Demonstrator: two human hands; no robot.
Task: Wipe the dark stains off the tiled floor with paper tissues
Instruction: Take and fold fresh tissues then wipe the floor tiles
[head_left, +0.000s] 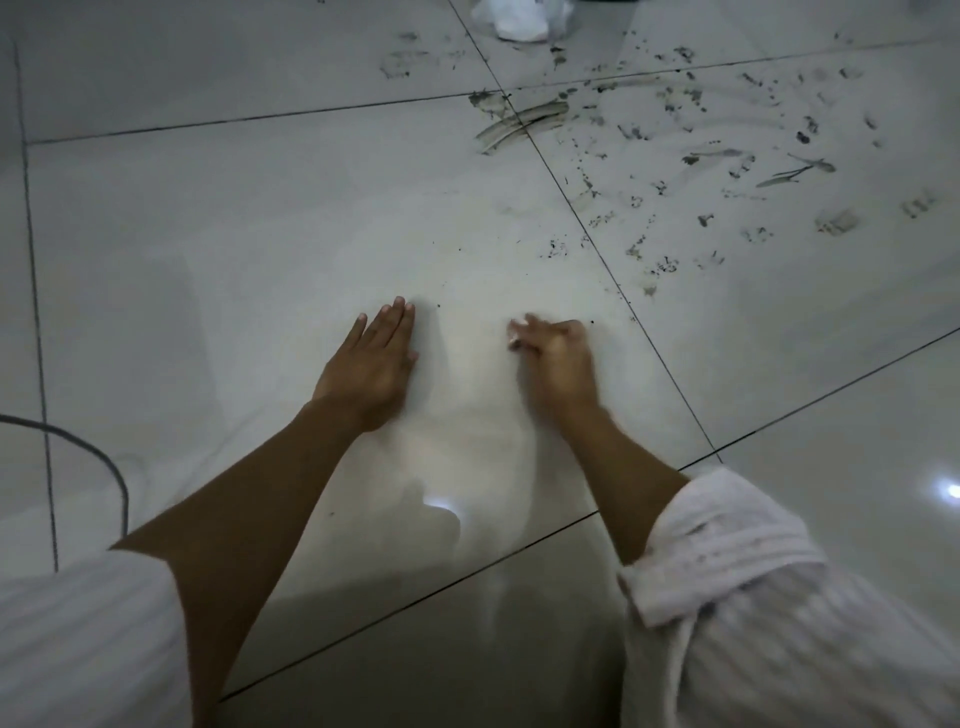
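Your left hand (376, 358) lies flat on the tiled floor (208, 249), fingers straight and together, while your right hand (556, 353) is blurred, its fingers curled over something pale that may be a tissue, though I cannot tell for sure. The tile under your hands looks mostly clean. The dark stains (675, 156) ahead and to the right are left, near the crumpled tissues (519, 21) at the top edge.

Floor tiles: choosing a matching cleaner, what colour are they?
Glossy pale grey-white floor tiles with thin dark grout lines, seen in the head view.
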